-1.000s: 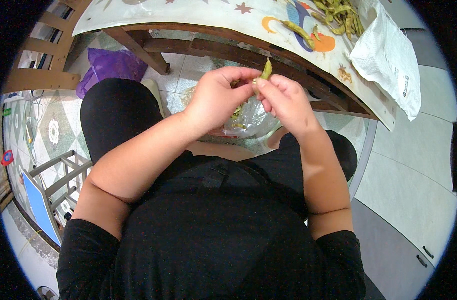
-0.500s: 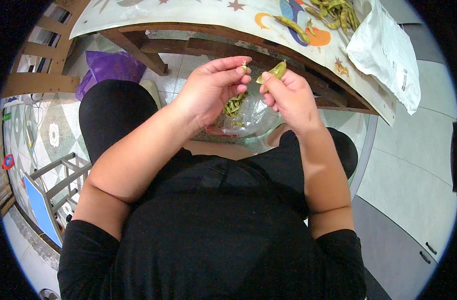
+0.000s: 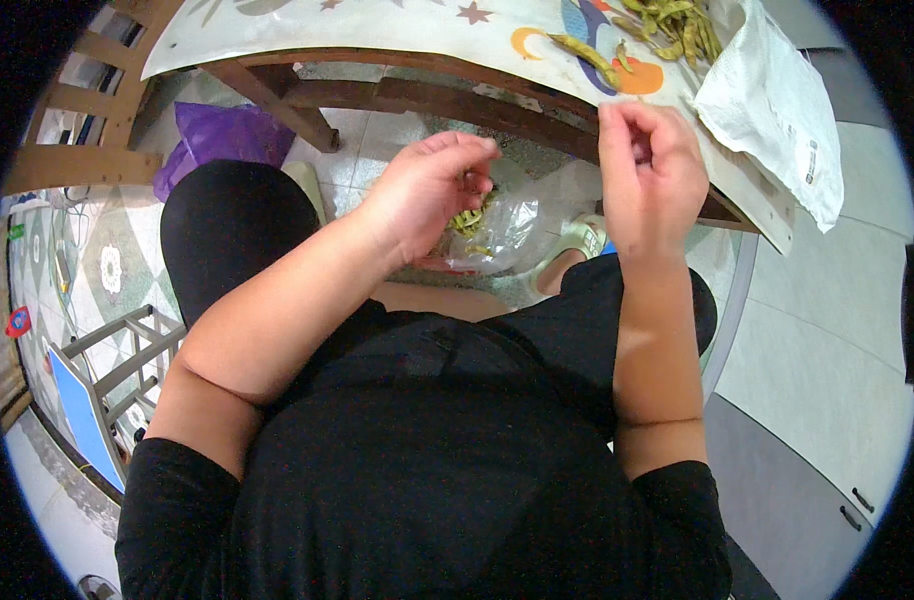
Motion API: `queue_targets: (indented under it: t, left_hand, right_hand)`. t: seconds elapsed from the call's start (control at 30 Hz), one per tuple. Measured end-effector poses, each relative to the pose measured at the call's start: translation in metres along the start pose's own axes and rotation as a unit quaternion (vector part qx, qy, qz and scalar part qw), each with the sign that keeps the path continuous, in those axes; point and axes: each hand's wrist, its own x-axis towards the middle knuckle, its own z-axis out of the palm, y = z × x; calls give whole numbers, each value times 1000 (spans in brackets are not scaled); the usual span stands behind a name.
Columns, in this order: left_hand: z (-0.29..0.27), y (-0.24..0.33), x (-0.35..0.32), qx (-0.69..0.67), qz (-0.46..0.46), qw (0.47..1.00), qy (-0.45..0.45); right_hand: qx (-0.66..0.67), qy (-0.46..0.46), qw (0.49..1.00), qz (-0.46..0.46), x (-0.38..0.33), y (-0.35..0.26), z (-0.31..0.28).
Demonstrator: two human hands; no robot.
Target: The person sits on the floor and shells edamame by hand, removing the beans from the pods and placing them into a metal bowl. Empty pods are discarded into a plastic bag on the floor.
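My left hand [image 3: 427,185] hovers low between my knees, just above a clear plastic bag [image 3: 517,225] that holds green pod pieces [image 3: 467,218]. Its fingers are loosely curled and apart, and I see nothing in them. My right hand [image 3: 652,165] is raised at the edge of the patterned table [image 3: 377,25], with its fingertips pinched together. Nothing shows between them. A pile of green bean pods [image 3: 667,30] lies on the table just beyond the right hand.
A white plastic bag [image 3: 772,100] hangs over the table's right corner. A purple bag [image 3: 222,140] lies on the tiled floor under the table. Wooden chair parts [image 3: 67,150] stand at the left, with a small metal rack [image 3: 117,370] below them.
The hands, together on a green pod a second ago, have parted. The left dropped toward the clear bag and the right rose toward the table edge. The pod is gone from both hands.
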Motion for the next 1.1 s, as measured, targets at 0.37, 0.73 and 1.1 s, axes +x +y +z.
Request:
queue_targets:
  t: [0.37, 0.73, 1.1]
  left_hand:
    - [19, 4, -15, 158, 99, 982, -14]
    - [19, 29, -29, 326, 347, 879, 3]
    - [15, 28, -21, 333, 293, 891, -100]
  right_hand:
    - [-72, -45, 993, 78, 19, 8, 5]
    - [381, -220, 842, 311, -23, -41, 6]
    - [548, -355, 622, 432, -18, -25, 4]
